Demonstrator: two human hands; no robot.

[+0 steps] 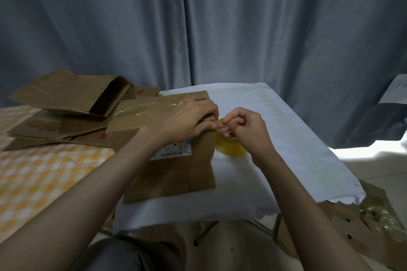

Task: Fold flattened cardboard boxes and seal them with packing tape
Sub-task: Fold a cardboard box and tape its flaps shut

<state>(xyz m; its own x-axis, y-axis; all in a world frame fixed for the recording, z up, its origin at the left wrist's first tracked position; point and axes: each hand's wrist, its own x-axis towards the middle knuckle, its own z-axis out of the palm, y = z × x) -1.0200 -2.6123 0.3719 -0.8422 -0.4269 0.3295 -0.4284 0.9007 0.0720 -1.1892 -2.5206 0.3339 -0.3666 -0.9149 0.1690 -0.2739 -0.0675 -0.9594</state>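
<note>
**A:** One white table [286,138] is all there is to work on. How much room is left?

**B:** Lots on the right side, up to the table's edge. The box [167,171] sits on the left part, close to the near edge.

**A:** What's around it?

**B:** A pile of flat boxes [66,112] lies just left of the box, on a yellow checked cloth [44,178]. A gray curtain [198,17] hangs behind. More cardboard [363,226] lies on the floor at the right.

**A:** Where are the hands?

**B:** The left hand [189,121] presses on the box's top right corner, thumb curled over the edge. The right hand [246,130] is just beside it, fingers curled, pinching something small, maybe the tape end; I can't tell. The yellow tape roll [229,147] stands under that hand, touching the box's side.
</note>
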